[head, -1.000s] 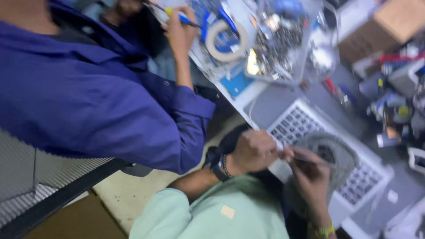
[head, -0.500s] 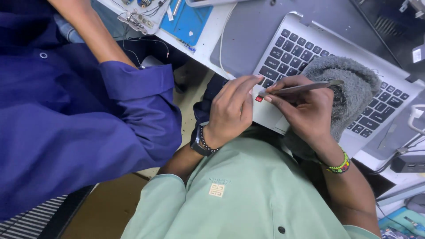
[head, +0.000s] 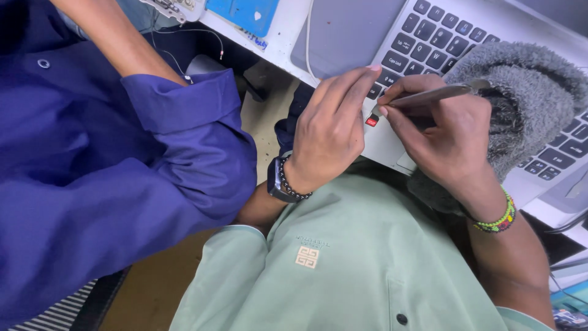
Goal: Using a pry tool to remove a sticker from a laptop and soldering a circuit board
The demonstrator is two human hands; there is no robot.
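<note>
R hand (head: 450, 132) pinching metal tweezers (head: 432, 95), tips by small red part (head: 371, 121), L hand (head: 331, 132) fingers together steadying it, on laptop (head: 398, 37)

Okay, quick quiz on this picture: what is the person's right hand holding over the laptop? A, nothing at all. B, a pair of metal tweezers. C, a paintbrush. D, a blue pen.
B: the right hand pinches slim metal tweezers, their tip pointing toward a small red piece at the laptop edge, next to the left hand.
</note>
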